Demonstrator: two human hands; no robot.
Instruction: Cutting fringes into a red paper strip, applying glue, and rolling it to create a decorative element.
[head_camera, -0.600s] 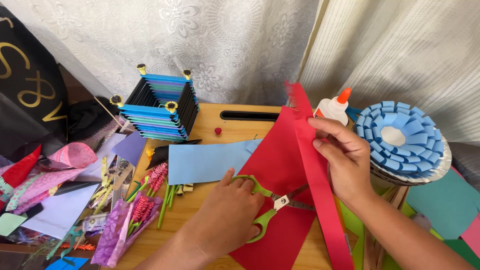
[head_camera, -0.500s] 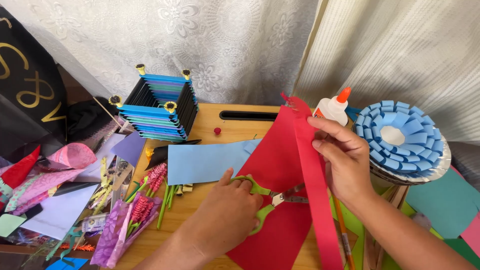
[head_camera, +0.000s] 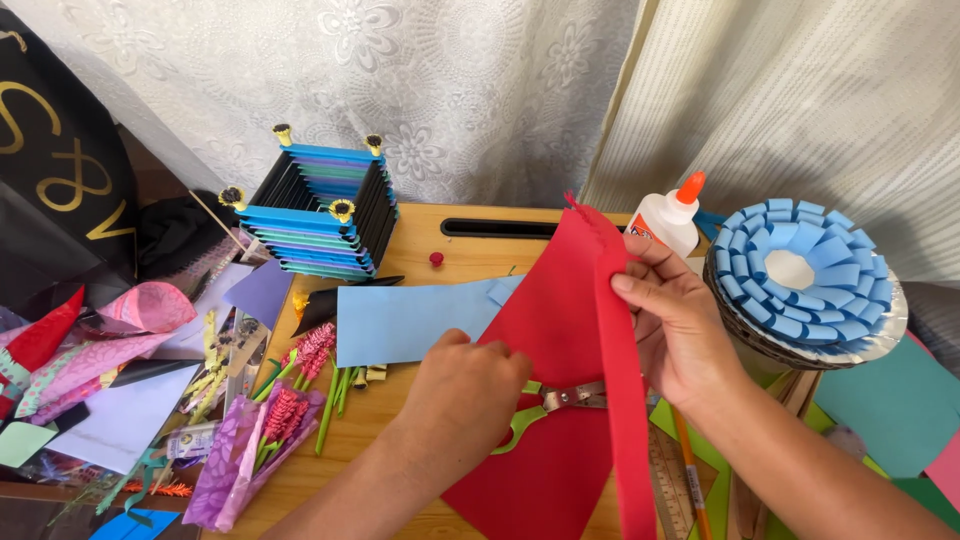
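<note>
Left hand (head_camera: 468, 385) is working the green-handled scissors (head_camera: 548, 405), fingers curled closed through the loops, blades lying across the red paper sheet (head_camera: 545, 340) low on the wooden table (head_camera: 455, 255). Right hand (head_camera: 675, 325) is pinching the sheet's upper right edge, thumb in front and fingers closed behind, holding up a long narrow red strip (head_camera: 625, 400) that is hanging down toward the near edge. Judgement: for a clean cut the right hand should be keeping the paper taut and feeding it into the blades, with the scissors cutting parallel to the strip edge in long strokes, not snips, so the width is staying even. Just past the hands a light blue paper rectangle (head_camera: 410, 320) is lying flat, partly under the red sheet. Further back a white glue bottle (head_camera: 668, 218) with an orange cap is standing upright, beside a blue looped-paper flower (head_camera: 800, 275) sitting on a basket. At the far left a blue stick-built box (head_camera: 315, 215) is standing near the curtain.
</note>
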